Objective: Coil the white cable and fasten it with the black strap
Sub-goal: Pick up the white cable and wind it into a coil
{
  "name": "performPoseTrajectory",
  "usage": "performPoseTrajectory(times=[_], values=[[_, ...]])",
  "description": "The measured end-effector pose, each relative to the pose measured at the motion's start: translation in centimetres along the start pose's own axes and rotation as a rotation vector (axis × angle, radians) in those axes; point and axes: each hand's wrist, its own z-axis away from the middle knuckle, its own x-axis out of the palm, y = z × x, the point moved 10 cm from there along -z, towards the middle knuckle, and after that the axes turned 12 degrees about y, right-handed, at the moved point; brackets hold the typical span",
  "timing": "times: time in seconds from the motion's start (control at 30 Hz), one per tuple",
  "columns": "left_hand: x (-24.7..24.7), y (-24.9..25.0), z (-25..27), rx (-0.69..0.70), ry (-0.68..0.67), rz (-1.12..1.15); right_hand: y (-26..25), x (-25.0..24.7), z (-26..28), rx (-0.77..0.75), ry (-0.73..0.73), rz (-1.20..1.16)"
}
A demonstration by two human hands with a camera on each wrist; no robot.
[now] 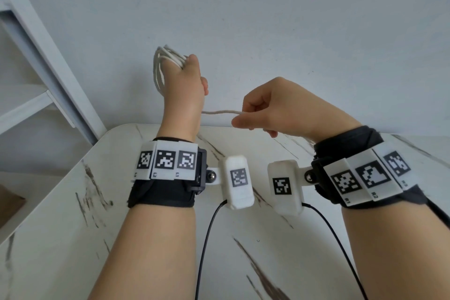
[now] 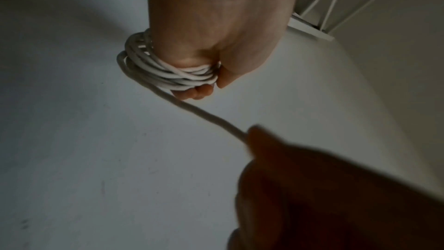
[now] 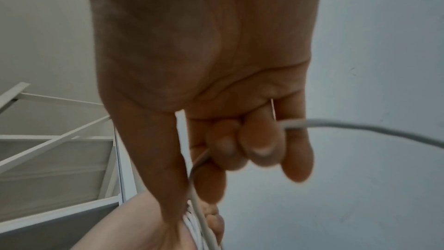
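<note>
Forearms with tagged black wrist bands [image 1: 168,165] fill the foreground over a marble-patterned table [image 1: 60,238], and beyond them a person winds one white cable [image 2: 168,75] into a coil. Landmark for all that follows is the coil itself, bunched in several loops around the fingers of the left hand [image 1: 187,90], which is raised above the table's far edge with thumb and fingers curled tight on the bundle. One free strand runs from the coil toward the right hand [image 1: 275,107], its long axis nearly level and crosswise in the head view. That hand sits to the right of the coil and slightly nearer the person, fingers bent around the strand, pinching it between thumb and forefinger; in the right wrist view the rest of the cable trails out past the little finger and off the frame's edge, so how much remains unwound cannot be told.

Judged from this, the next wrap calls for the right hand to carry the strand over and around the left, the nearer hand to the loops acting only as the spool. Count: two hands, one cable, several loops too crowded to number, one table, and a white shelf frame [image 1: 48,68] left of the coil. No black strap shows in any view.
</note>
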Motion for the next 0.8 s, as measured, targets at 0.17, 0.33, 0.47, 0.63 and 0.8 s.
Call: performPoseTrajectory(times=[0.17, 0.33, 0.47, 0.63, 0.8], values=[[1.7, -0.9, 0.5, 0.076, -0.104, -0.257, 0.7, -1.0, -0.1, 0.039, 0.093, -0.139], [2.9, -1.4, 1.7, 0.140, -0.249, -0.470, 1.2, -2.7, -0.3, 0.070, 0.239, -0.199], [4.0, -1.5, 3.1, 0.187, -0.389, -0.556, 1.9, -4.6, -0.5, 0.086, 0.381, -0.223], [4.8, -3.3, 4.3, -0.026, -0.522, -0.526, 1.5, -5.0, -0.4, 0.014, 0.349, -0.168], [4.7, -3.6, 4.9, -0.116, -0.544, -0.413, 1.7, -5.6, -0.8, -0.053, 0.393, -0.129]])
